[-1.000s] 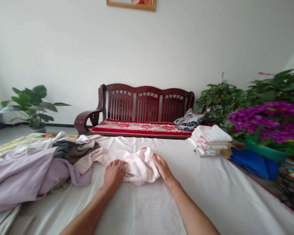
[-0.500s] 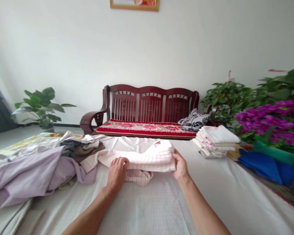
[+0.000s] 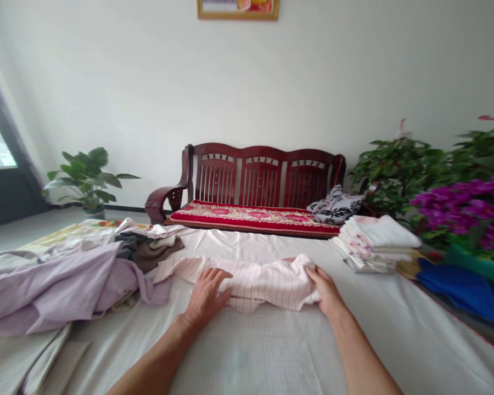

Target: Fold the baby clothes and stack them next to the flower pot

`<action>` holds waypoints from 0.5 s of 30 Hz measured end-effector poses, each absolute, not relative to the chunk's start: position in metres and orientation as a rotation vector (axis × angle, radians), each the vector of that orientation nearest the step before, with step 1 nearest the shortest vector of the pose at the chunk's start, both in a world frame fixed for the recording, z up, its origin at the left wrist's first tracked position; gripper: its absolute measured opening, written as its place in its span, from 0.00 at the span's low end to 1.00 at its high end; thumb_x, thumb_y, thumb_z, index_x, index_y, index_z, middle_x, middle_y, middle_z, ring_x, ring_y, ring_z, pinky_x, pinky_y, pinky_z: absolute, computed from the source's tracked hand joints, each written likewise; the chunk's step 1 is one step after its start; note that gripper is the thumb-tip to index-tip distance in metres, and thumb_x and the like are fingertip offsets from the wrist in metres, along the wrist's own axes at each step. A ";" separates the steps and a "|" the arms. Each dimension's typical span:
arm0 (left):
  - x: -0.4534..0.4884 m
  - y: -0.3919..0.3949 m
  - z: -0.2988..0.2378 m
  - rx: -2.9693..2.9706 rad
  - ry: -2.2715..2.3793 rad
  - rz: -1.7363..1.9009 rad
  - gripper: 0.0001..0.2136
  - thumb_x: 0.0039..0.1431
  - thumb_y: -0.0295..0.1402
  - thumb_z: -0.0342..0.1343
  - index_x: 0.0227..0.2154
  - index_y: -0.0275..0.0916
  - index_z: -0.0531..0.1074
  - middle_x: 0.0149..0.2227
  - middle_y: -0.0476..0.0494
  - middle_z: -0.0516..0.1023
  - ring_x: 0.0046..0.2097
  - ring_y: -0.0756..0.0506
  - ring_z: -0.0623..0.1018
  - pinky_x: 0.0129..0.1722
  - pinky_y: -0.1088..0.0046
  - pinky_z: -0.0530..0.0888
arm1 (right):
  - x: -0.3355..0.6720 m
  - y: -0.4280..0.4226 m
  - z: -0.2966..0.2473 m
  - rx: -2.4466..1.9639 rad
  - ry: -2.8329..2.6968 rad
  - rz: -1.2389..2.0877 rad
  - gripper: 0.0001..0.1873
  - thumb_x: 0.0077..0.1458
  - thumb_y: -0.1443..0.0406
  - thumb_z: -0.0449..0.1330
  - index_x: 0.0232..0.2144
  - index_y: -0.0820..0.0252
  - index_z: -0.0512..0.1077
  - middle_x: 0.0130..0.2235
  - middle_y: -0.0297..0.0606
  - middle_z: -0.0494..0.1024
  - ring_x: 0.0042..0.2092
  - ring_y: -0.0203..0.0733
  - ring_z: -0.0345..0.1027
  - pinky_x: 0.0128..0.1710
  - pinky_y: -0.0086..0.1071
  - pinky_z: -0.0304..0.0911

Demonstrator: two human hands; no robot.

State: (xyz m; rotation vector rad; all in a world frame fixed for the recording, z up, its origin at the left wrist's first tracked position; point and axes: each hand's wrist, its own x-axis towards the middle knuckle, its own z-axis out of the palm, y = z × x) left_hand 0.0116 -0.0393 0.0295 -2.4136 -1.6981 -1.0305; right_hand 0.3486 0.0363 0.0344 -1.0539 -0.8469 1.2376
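Note:
A pink-and-white striped garment, apparently a shirt (image 3: 267,278), lies in a long folded strip across the white cloth in front of me. My right hand (image 3: 327,291) grips its right end, thumb on top and the other fingers mostly hidden behind the fabric. Over the left part of the shirt is my left hand (image 3: 208,293), its fingers stretched out and its thumb apart. Whether its fingertips press on the fabric or hover just above, I cannot tell. The shirt's narrow left end, like a sleeve, reaches toward a lilac garment (image 3: 82,285).
Loose clothes, including a brown garment (image 3: 158,253), are heaped at left. A stack of folded white cloths (image 3: 379,238) stands at right, near blue fabric (image 3: 461,288) and purple flowers (image 3: 465,214). Beyond the white-covered surface (image 3: 263,351) is a wooden bench (image 3: 259,181).
The shirt's right end has come down nearer to me with my right hand, covering much of the part below. My left hand's fingers have loosened and spread. The view has shifted slightly left.

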 end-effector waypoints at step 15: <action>-0.011 -0.025 0.031 -1.769 -2.250 -0.769 0.20 0.68 0.39 0.45 0.60 0.40 0.65 0.61 0.37 0.68 0.64 0.37 0.62 0.62 0.56 0.58 | 0.422 0.007 0.048 -1.064 -0.654 1.306 0.08 0.41 0.57 0.62 0.19 0.54 0.74 0.25 0.44 0.82 0.40 0.56 0.79 0.46 0.48 0.73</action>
